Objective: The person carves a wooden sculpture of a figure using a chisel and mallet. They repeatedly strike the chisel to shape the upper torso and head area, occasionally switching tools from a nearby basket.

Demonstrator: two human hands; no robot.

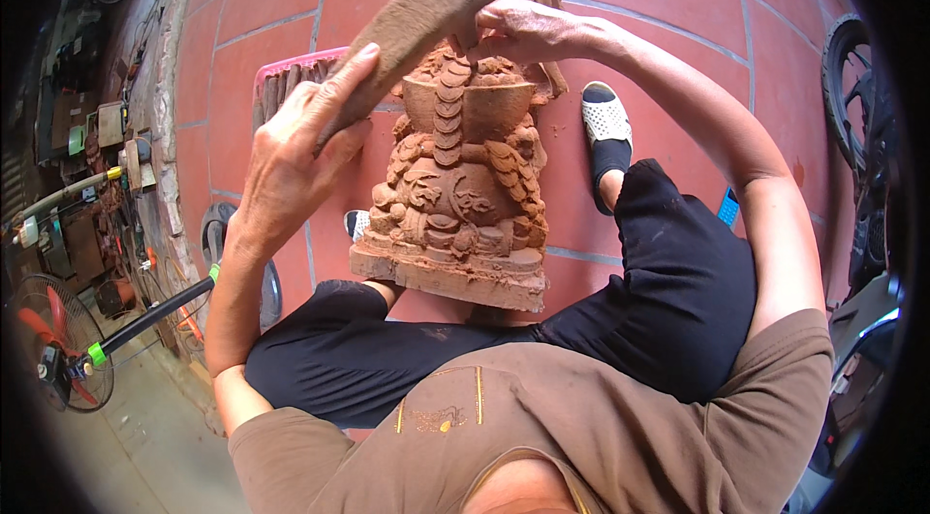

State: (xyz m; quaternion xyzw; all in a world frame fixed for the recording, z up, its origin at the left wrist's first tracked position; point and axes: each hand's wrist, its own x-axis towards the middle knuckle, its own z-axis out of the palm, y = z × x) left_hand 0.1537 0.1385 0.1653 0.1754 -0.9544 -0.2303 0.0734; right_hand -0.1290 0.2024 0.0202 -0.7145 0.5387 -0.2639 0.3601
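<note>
A carved reddish-brown wood sculpture (455,189) lies between my legs, with overlapping scales down its middle and curled relief on a flat base. My left hand (291,141) is closed around the narrow end of a wooden mallet (417,25), index finger stretched along it. The mallet's thick end is over the far part of the carving. Beside that end, my right hand (528,30) is closed on what looks like a chisel (466,30), held upright against the carving. The mallet and my fingers hide most of the chisel.
Left of the carving, a pink tray (300,62) holds several wooden tool handles. A fan (63,340) with red blades stands at the left, near cluttered shelving. A wheel (852,93) is at the right edge. Red tiles (668,59) cover the floor, and a blue object (728,207) lies near my right knee.
</note>
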